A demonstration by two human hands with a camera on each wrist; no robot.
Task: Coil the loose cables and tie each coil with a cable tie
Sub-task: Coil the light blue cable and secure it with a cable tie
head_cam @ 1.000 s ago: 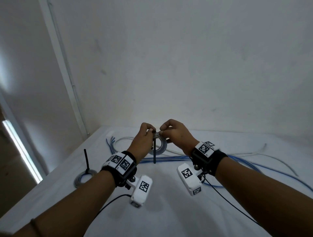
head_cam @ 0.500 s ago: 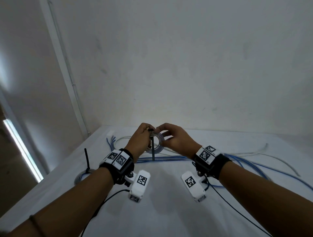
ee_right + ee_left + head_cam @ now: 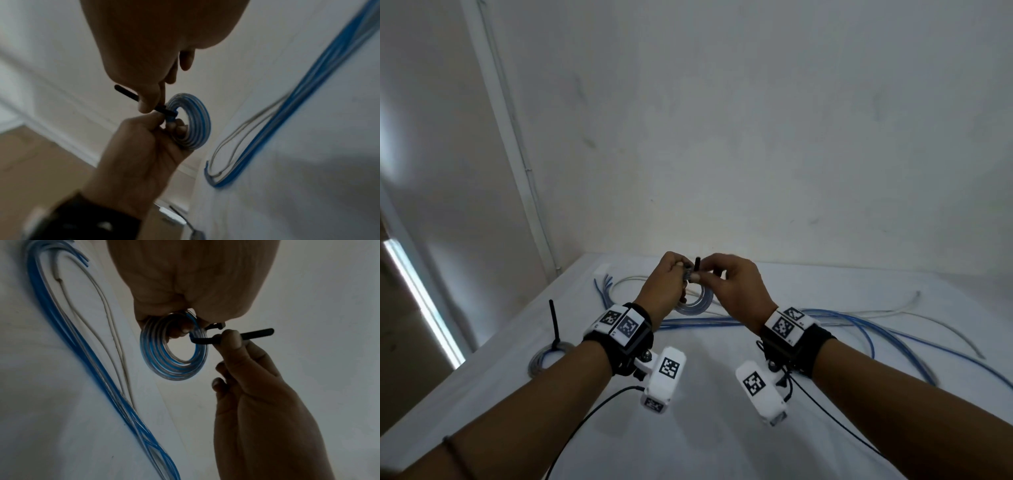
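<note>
A small coil (image 3: pixel 694 303) of blue-and-clear cable hangs in the air above the white table (image 3: pixel 722 428). My left hand (image 3: pixel 681 274) grips the coil's top, fingers curled through the ring (image 3: pixel 174 366). A black cable tie (image 3: pixel 257 333) wraps the coil beside those fingers. Its tail sticks out past my right hand (image 3: pixel 705 275), which pinches it between thumb and forefinger (image 3: pixel 230 337). In the right wrist view the tie (image 3: pixel 125 91) points away from the coil (image 3: pixel 197 126). The tie's head (image 3: pixel 218 325) shows just under my left hand.
A tied coil (image 3: pixel 551 351) with an upright black tie tail lies at the table's left edge. Loose blue cables (image 3: pixel 859 325) and a white cable (image 3: pixel 893 308) sprawl across the far side. The wall stands close behind.
The black tie's tail hung straight down below the coil before; now it points up, pinched in my right hand. Both hands stay together at the coil.
</note>
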